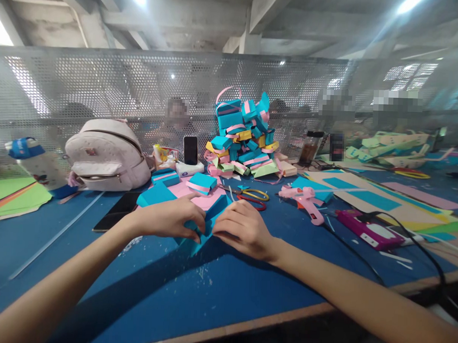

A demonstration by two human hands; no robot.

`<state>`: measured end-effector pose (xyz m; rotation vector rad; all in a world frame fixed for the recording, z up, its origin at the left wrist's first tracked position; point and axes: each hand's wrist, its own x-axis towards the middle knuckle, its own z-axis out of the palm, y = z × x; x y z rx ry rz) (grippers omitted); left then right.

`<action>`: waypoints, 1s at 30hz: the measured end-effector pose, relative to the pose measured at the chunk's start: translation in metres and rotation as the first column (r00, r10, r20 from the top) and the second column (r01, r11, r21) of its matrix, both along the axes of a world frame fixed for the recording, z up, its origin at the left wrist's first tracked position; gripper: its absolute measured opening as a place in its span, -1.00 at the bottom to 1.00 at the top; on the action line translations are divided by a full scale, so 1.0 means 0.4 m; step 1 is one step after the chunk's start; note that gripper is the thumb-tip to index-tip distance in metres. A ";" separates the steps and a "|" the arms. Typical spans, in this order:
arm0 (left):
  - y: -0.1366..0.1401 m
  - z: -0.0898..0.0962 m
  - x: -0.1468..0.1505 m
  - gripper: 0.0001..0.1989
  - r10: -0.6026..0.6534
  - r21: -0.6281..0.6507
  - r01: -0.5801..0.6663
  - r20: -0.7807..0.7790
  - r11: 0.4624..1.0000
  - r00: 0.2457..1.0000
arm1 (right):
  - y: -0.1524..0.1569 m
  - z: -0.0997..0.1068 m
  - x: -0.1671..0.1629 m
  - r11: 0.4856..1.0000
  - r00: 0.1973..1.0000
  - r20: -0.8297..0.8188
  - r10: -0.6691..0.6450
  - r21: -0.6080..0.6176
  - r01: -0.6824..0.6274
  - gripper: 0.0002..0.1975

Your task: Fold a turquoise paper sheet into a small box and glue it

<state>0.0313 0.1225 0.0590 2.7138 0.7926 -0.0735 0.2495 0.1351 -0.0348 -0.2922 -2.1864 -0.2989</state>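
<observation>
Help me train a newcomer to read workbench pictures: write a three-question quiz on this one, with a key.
1. What do the left hand and right hand hold: (a) scissors, (b) blue paper or (c) a bottle?
2. True or false: in the picture, the pink glue gun lies to the right of the backpack.
3. Fill in: behind the pile of coloured paper pieces stands a grey panel full of small round ____.

Key: 1 b; 2 true; 3 holes.

Toward me from my fingers [230,225]: open blue tabletop [228,296], I have room to pass. Just beyond my right fingers: scissors [247,191]; farther, piled paper boxes [245,137] block. Rightward: a gap, then glue gun [306,198], trailing cord [354,252].
</observation>
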 end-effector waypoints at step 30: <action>0.004 -0.020 0.000 -0.92 -0.033 0.036 0.033 0.012 0.999 0.999 | -0.010 -0.005 -0.002 0.993 0.997 0.066 -0.038 0.112 0.031 -0.89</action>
